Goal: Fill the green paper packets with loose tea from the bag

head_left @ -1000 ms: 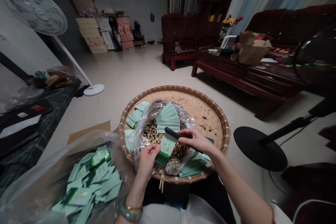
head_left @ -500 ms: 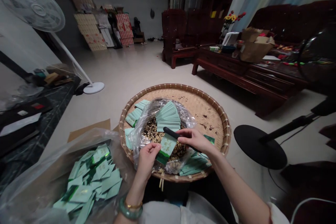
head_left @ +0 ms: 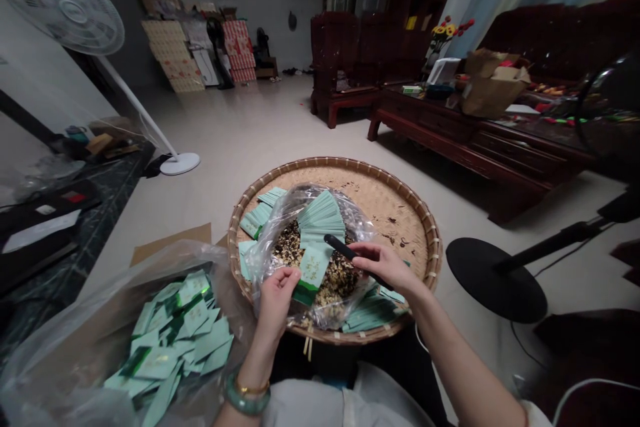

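My left hand [head_left: 280,293] pinches the edge of a pale green sachet [head_left: 315,268] with a dark green band and gold lettering. In my right hand [head_left: 377,263] is a slim black stick-shaped tool [head_left: 340,247]; its exact kind is unclear. The tool's tip lies just right of the sachet, over the mix. Beneath both hands, a clear plastic bag [head_left: 263,273] holds a loose dark-and-pale dried mix [head_left: 339,287]. A fanned stack of green sachets [head_left: 321,213] rests on that mix. All this sits in a round woven bamboo tray [head_left: 400,207].
More sachets [head_left: 373,310] lie along the tray's near right side, others at its left. A large plastic bag [head_left: 65,347] at my left holds a heap of sachets [head_left: 190,327]. A white fan [head_left: 180,163] and a black stand base [head_left: 497,279] flank the tray. Beyond is a wooden table [head_left: 450,133].
The black tool and my right hand have shifted right, away from the sachet's top. My left hand has moved slightly left with the sachet. The view has shifted a little.
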Demonstrator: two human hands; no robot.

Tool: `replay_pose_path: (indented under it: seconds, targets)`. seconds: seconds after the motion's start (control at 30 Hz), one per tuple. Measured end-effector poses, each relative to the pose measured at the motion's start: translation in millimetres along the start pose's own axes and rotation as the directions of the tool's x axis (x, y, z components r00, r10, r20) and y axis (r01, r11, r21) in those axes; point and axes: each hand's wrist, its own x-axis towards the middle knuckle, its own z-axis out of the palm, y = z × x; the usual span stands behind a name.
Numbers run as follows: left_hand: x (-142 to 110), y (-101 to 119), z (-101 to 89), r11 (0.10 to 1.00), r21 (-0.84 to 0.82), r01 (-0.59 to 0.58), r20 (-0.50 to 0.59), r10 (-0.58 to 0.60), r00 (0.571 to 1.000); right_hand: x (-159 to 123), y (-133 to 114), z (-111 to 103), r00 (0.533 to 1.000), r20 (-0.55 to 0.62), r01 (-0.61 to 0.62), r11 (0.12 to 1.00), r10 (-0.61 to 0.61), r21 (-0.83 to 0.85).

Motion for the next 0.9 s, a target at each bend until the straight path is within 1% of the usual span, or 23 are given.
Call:
replay_pose_path:
  seconds: [0.07,0.13,0.2,0.3,0.43,0.53,0.6,0.67,0.73,0.77,0.83,0.9]
  targets:
    - [1.8,-1.7,-1.9,0.998,-0.056,-0.025,-0.041,0.023,0.999,-4.6,5.9,-8.4,1.0,-0.004,0.03,0.994,-0.031,-0.108]
    - [3.1,-3.1,-2.3,0.994,-0.094,-0.051,-0.071,0.044,0.997,-8.0,13.0,-12.6,0.998,-0.004,0.056,0.965,-0.059,-0.255]
    - [3.5,-3.6,-1.4,0.992,-0.114,-0.06,-0.085,0.051,0.995,-9.5,19.9,-11.6,0.996,0.006,0.083,0.913,-0.088,-0.399]
    - [3.2,-2.7,0.2,0.988,-0.14,-0.059,-0.103,0.045,0.994,-7.6,27.2,-4.0,0.99,0.039,0.135,0.811,-0.137,-0.569]
    - [3.4,-1.3,-0.7,0.978,-0.199,-0.065,-0.126,0.04,0.991,-3.1,28.7,6.9,0.981,0.061,0.171,0.668,-0.186,-0.724]
    - [3.8,-2.2,-2.0,0.967,-0.246,-0.069,-0.145,0.034,0.989,-2.1,27.6,11.6,0.976,0.06,0.176,0.599,-0.209,-0.781]
    - [3.7,-2.9,-1.8,0.96,-0.272,-0.066,-0.154,0.024,0.988,-2.4,28.1,12.9,0.969,0.065,0.197,0.589,-0.239,-0.783]
    - [3.1,-2.1,-1.0,0.946,-0.32,-0.06,-0.151,0.012,0.989,-1.9,30.0,12.7,0.955,0.075,0.242,0.608,-0.287,-0.756]
    - [2.6,1.0,-0.6,0.911,-0.406,-0.069,-0.154,0.006,0.988,0.4,32.5,11.6,0.932,0.07,0.296,0.636,-0.356,-0.712]
    - [2.7,3.1,-1.0,0.887,-0.455,-0.085,-0.164,0.011,0.986,2.5,33.6,11.1,0.918,0.046,0.314,0.648,-0.395,-0.694]
    - [3.2,7.3,-3.0,0.835,-0.533,-0.135,-0.205,0.028,0.978,7.9,35.0,10.9,0.886,-0.036,0.322,0.669,-0.463,-0.669]
    - [4.1,9.1,-5.7,0.81,-0.557,-0.183,-0.246,0.049,0.968,13.4,33.7,12.7,0.853,-0.131,0.312,0.696,-0.505,-0.647]
